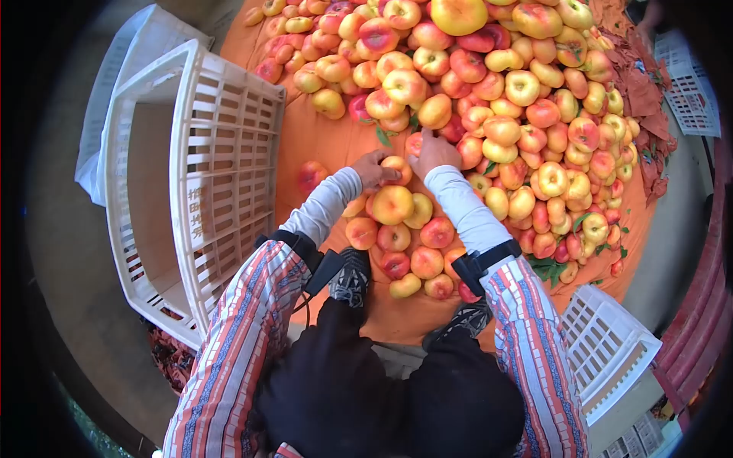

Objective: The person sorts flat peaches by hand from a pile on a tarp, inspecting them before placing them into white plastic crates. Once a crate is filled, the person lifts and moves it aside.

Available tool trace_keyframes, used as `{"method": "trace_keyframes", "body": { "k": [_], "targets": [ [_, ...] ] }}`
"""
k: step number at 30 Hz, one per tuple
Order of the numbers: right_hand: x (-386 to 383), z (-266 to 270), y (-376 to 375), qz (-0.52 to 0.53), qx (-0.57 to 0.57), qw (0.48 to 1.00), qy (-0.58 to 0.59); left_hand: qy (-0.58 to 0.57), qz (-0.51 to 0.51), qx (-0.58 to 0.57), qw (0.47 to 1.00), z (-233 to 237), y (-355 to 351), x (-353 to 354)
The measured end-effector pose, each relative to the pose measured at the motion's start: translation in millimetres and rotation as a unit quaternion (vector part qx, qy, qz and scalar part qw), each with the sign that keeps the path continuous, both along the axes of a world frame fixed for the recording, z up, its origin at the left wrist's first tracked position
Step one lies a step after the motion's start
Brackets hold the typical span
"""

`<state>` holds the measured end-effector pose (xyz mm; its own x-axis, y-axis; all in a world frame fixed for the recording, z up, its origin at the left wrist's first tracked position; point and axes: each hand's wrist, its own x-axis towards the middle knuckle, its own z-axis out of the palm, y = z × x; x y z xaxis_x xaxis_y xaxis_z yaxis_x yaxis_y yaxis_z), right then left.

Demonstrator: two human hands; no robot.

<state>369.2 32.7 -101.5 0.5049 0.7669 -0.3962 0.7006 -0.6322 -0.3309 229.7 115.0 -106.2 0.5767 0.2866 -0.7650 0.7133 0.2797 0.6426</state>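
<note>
My left hand [374, 169] is closed around a yellow-orange flat peach [398, 169] at the near edge of the big heap. Just to its right, my right hand [437, 155] has its fingers curled on a reddish flat peach [414, 143]. Below both hands, between my feet, lies a small group of flat peaches [393, 204], yellow to red. The large heap of flat peaches [522, 88] spreads beyond and to the right. A lone red peach [311, 176] rests left of my left hand.
An orange cloth [305, 141] lies under the fruit. On the left, a white slatted crate [229, 153] stands on its side. Another white crate [603, 343] is at lower right, and one more crate [687, 84] at far right. Green leaves [546, 269] lie among the fruit.
</note>
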Motion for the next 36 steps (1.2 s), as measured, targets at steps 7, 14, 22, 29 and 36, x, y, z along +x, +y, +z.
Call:
{"method": "trace_keyframes", "body": {
  "k": [7,14,22,29,36],
  "targets": [
    [0,12,-33,-0.100,0.160,0.974,0.129,-0.188,0.259,-0.296,0.900,11,-5,-40],
    [-49,56,-72,-0.074,0.219,0.930,0.287,-0.329,0.263,-0.483,0.767,39,-24,-37],
    [-1,105,-36,0.068,0.328,0.940,0.064,-0.348,0.320,-0.244,0.847,184,-33,-112],
    [23,78,52,0.201,0.266,0.919,-0.211,-0.386,0.451,0.151,0.790,294,15,-231],
    [5,67,0,0.187,0.201,0.957,-0.094,-0.143,0.496,0.098,0.851,197,55,-309]
  ]
}}
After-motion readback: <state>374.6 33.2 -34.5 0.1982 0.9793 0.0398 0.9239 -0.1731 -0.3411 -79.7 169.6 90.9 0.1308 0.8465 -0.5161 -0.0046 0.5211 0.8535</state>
